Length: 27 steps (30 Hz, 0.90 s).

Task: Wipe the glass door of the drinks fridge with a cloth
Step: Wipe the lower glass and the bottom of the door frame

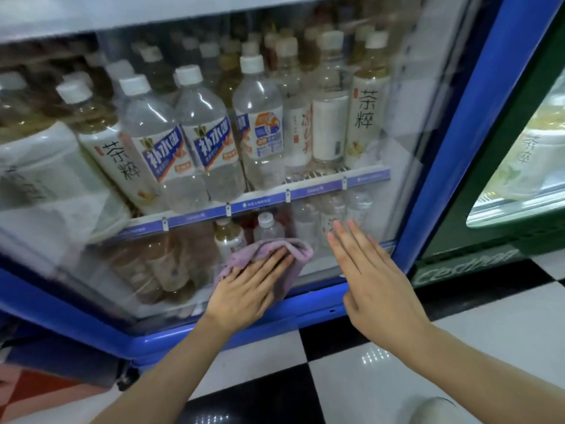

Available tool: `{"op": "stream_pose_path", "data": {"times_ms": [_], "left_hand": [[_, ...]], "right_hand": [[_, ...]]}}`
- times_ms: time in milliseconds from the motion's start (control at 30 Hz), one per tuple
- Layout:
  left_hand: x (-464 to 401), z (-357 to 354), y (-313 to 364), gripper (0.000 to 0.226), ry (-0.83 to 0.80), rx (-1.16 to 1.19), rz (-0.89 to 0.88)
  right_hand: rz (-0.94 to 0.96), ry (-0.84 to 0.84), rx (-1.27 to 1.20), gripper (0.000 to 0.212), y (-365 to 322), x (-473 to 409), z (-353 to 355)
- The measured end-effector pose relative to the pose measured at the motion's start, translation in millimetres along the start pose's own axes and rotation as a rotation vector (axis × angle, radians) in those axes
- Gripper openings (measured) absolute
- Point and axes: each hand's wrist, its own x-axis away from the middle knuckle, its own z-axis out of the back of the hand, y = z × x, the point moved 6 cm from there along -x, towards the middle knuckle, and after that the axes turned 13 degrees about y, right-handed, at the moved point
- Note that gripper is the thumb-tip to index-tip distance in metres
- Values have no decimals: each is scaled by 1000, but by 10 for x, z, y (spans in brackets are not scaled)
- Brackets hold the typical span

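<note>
behind the glass door (pixel 412 148) of the blue-framed drinks fridge (pixel 477 123), bottles (pixel 195 139) with white caps crowd a shelf (pixel 275 198); those at far left are blurred by reflections. the left hand (pixel 244 289) presses flat, fingers straight, on a pink cloth (pixel 272 255) against the lower glass, hiding bottles on the shelf below. just beside it, the right hand (pixel 367 270) is open, fingers straight and together; whether it touches the glass is unclear. some labels read 茶粹 and 补水. a green fridge (pixel 504 209) is cut off at right, above a checkered floor (pixel 367 362).

Even light, edge blur, glass door (pixel 428 148) glare
</note>
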Motion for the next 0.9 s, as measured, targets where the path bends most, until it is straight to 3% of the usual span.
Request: {"op": "stream_pose_path", "data": {"times_ms": [233,467,567,733,900], "left_hand": [[-820,176,8,61,87,-20,-14],[-1743,279,-17,64,301,-83,218],[-1454,-2,254,69,240,-44,154],[-742,-464,730,81,-49,92,-38],[-1019,-432,717,77,-19,85,-46]], "right_hand": [[-99,10,-4,92,198,72,76],[-350,112,-3,94,703,181,258],[-445,137,29,98,901,260,305],[-489,129,50,103,1058,317,321],[-489,127,24,101,1099,294,316]]}}
